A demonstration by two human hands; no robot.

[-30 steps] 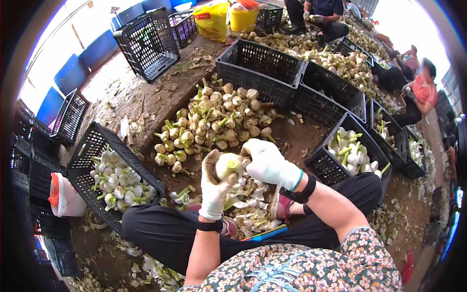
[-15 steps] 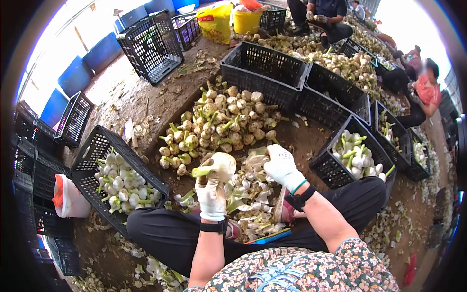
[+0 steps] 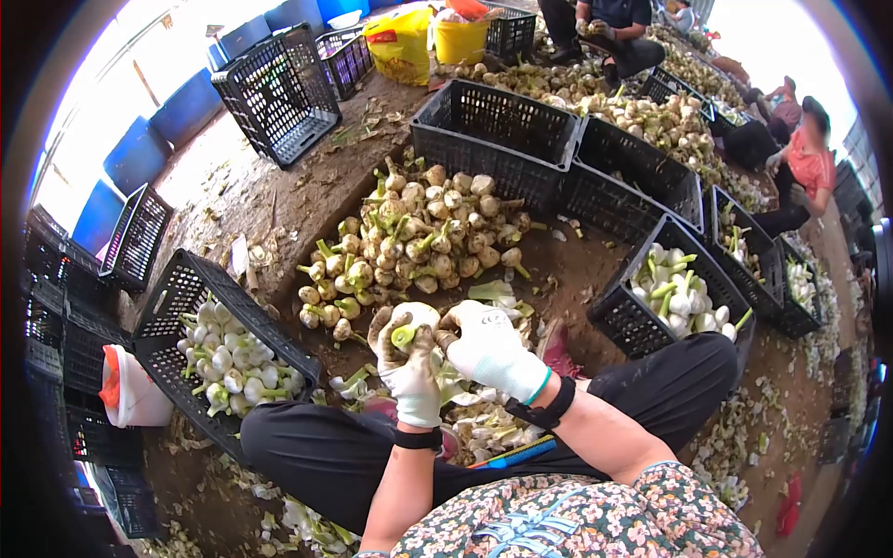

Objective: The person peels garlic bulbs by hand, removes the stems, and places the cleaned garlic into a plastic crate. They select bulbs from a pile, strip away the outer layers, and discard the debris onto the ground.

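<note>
My left hand (image 3: 406, 363), in a dirt-stained white glove, is closed around a garlic bulb (image 3: 404, 337) whose cut green stem end points up at me. Its fingers cover most of the bulb. My right hand (image 3: 488, 346), also gloved, meets it from the right, with thumb and fingers pinched at the bulb's side; what exactly they grip there is partly hidden. Below both hands lie peeled garlic skins (image 3: 488, 423). Just beyond them is a heap of unpeeled, soil-coloured garlic bulbs (image 3: 423, 228).
Cleaned white garlic fills part of a black crate (image 3: 167, 349) on the left and another crate (image 3: 605, 321) on the right. Black crates (image 3: 484, 163) line the far side of the heap. A white bucket (image 3: 139, 395) stands far left. Other people (image 3: 809, 172) sit at the upper right.
My right hand has moved left from over the skins to the bulb in my left hand. The bulb has turned, so its stem now points toward me instead of left.
</note>
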